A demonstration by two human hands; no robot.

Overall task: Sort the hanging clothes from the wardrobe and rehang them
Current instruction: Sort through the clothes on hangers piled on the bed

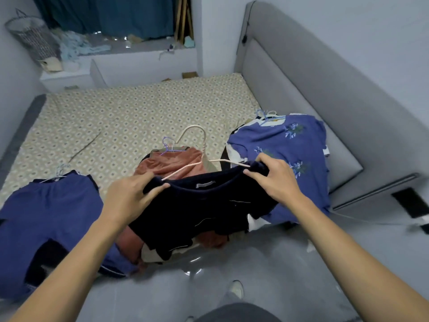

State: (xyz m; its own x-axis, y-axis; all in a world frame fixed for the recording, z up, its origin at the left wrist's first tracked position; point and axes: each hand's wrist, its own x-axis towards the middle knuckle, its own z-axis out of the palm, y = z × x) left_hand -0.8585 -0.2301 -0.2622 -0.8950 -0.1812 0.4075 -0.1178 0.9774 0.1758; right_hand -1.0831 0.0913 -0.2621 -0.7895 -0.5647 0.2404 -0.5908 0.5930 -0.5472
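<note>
Between both hands' fingers (160, 187): dark garment (204, 205).

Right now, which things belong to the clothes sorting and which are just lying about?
Job: dark top, cream hanger, left hand, right hand, flowered blue top, rust garment, blue garment.
Lying about: basket, phone.

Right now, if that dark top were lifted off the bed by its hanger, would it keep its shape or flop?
The dark top would probably flop: it already sags and bunches between both hands, left and right. It looks light, since fingertip pinches carry it. The cream hanger seems stiff, so it should hold the shoulders.
</note>
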